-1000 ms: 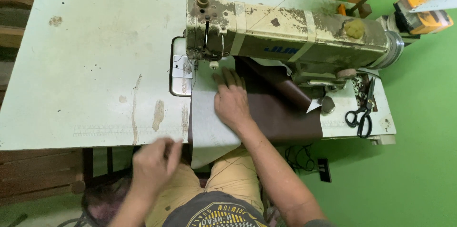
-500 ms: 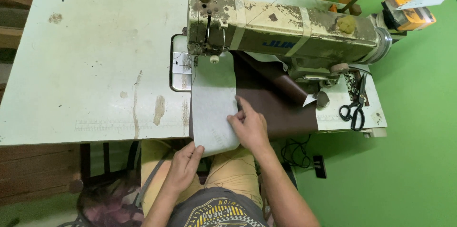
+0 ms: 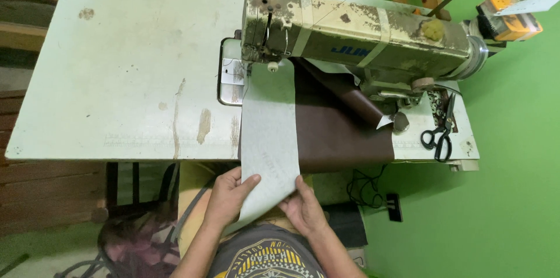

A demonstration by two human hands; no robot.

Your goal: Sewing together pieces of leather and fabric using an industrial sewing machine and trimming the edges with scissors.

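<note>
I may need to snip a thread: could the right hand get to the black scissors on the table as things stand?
Probably yes: the scissors lie uncovered on the table's right end, but the right hand now grips the grey strip.

The strip [image 3: 269, 132] pinched between both hands is pale grey-white, finely textured. Just right of that grip lies dark brown material [image 3: 338, 132]. Beyond it, the sewing machine [image 3: 361, 39] is cream with brownish stains; the table [image 3: 128, 62] is pale green-white, blotched tan. Farther right, scissors [image 3: 437, 138] look black.

Grey strip [image 3: 269, 132] far end hidden under sewing machine [image 3: 356, 42]; near end covered by both hands' fingers.
</note>
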